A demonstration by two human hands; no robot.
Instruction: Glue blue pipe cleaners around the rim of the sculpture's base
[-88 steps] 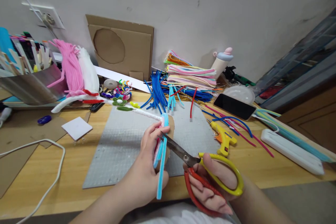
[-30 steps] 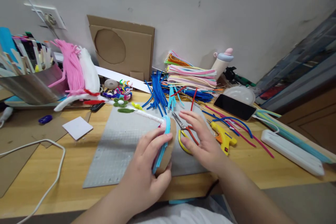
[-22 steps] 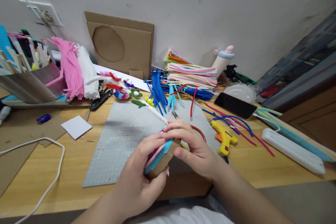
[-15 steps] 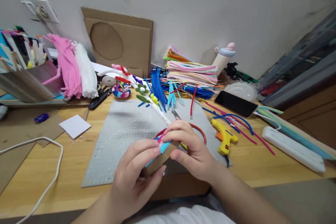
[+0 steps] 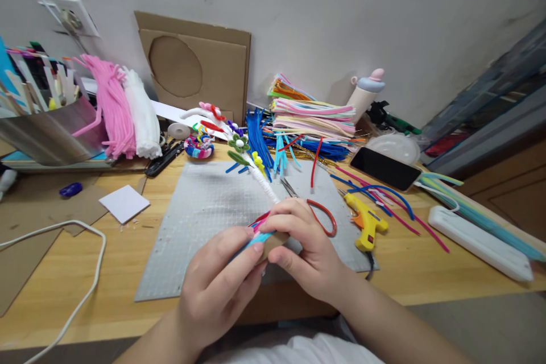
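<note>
Between my two hands is a cardboard piece point(image 5: 273, 244) with blue, pink and red pipe cleaners along its upper side. My left hand point(image 5: 224, 284) grips its left end, fingers over the blue strips. My right hand point(image 5: 305, 244) is wrapped round its right end. A white wrapped stem point(image 5: 262, 182) rises from beside my right fingers, leaning up to the left, with a green flower point(image 5: 238, 143) and a yellow flower point(image 5: 258, 162) on it. Where the stem meets the piece is hidden by my fingers.
Red-handled scissors point(image 5: 322, 219) lie on the grey cutting mat point(image 5: 191, 227) just beyond my right hand. To the right are a yellow glue gun point(image 5: 367, 222), a phone point(image 5: 385, 168) and a white power strip point(image 5: 480, 243). Pipe cleaner bundles point(image 5: 313, 116) stand behind.
The cardboard piece has tilted and shifted slightly left with both hands. The flowered stem leans a little further right, and more of the scissors' red handle shows.
</note>
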